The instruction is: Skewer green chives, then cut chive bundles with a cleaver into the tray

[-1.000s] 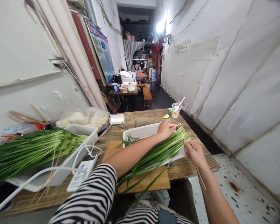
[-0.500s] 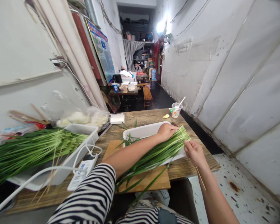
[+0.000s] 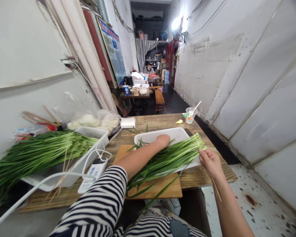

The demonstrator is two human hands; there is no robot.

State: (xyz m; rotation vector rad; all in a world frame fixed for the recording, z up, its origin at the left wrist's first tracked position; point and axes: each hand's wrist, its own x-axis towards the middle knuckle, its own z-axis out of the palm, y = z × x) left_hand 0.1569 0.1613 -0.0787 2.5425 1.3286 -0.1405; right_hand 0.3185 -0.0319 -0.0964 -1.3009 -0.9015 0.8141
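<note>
- Trailing over the near-left edge of the white tray (image 3: 179, 133), leaves of the green bundle (image 3: 175, 154); its long axis slants rightward, away, to pale ends.
- Over the tray's middle, beyond the stalks: left hand (image 3: 163, 140), fingers hidden, grip impossible to tell.
- At the tray's right end: right hand (image 3: 210, 159), nearer the pale ends, closed on a thin stick (image 3: 217, 190), top hidden.

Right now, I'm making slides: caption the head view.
Green stalks lie across a white tray, right hand with a stick at their pale ends, left hand partly hidden behind.
</note>
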